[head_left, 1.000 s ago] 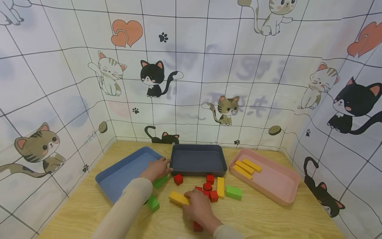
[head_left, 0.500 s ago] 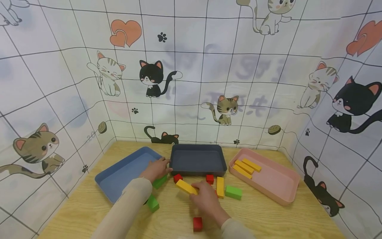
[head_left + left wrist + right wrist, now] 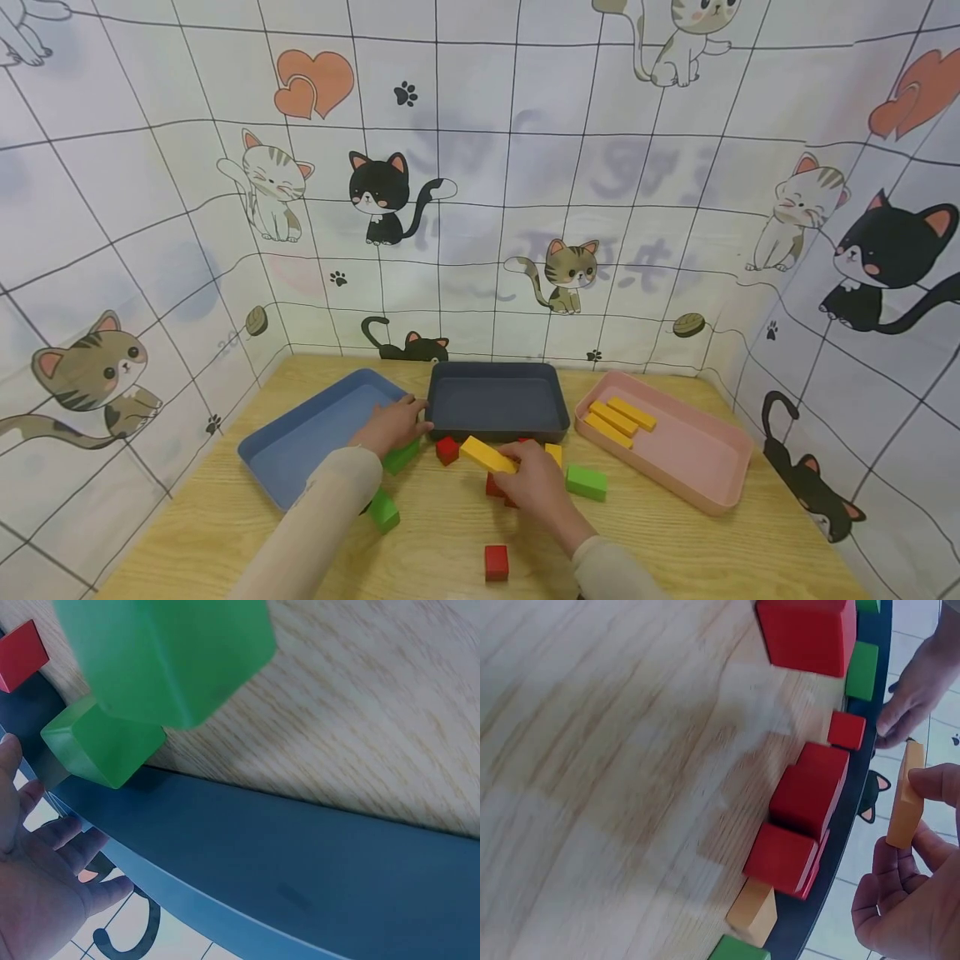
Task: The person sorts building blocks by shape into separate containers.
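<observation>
My right hand (image 3: 538, 483) pinches a yellow block (image 3: 486, 455) between thumb and fingers, above red cubes partly hidden by the hand. The right wrist view shows the same yellow block (image 3: 907, 796) tilted in the fingertips. Over the inner edge of the blue tray (image 3: 315, 433), my left hand (image 3: 392, 423) lies with relaxed fingers, holding nothing. Its fingertips reach toward the dark tray (image 3: 498, 404). Just below that hand is a green block (image 3: 401, 457), with another green block (image 3: 384, 510) nearer the front. A red cube (image 3: 447, 451) sits before the dark tray.
At the right, a pink tray (image 3: 690, 467) holds several yellow blocks (image 3: 615, 425). A green block (image 3: 587, 482) and a partly covered yellow block (image 3: 553, 454) lie beside the right hand. One red cube (image 3: 497, 563) sits near the front. A cat-print cloth (image 3: 480, 183) surrounds the table.
My right hand has lifted the yellow block and carried it right and farther from me, uncovering the front red cube. My left hand has stayed in place.
</observation>
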Action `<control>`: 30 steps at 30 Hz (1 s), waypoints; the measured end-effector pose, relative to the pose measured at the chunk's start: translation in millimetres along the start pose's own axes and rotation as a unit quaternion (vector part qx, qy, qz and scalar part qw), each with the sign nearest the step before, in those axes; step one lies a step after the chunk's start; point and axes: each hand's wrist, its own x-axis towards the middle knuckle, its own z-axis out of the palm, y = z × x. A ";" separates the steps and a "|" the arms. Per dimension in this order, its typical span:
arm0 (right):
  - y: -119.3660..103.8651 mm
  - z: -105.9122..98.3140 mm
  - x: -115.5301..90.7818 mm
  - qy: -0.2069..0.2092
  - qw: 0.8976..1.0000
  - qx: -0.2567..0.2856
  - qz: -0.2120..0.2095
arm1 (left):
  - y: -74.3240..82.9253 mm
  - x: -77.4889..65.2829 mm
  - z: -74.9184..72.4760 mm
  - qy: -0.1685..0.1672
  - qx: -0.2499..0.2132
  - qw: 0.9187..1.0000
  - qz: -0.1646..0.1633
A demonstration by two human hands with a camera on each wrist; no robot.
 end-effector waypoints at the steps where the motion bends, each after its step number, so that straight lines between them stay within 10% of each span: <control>1: 1.8 -0.8 0.7 0.004 1.000 -0.006 -0.002 | 0.2 -0.4 -0.4 0.000 0.001 1.000 0.001; 30: 53.0 -52.6 5.6 0.029 0.996 0.030 0.083 | -1.0 -1.2 -0.6 -0.003 -0.007 1.000 0.000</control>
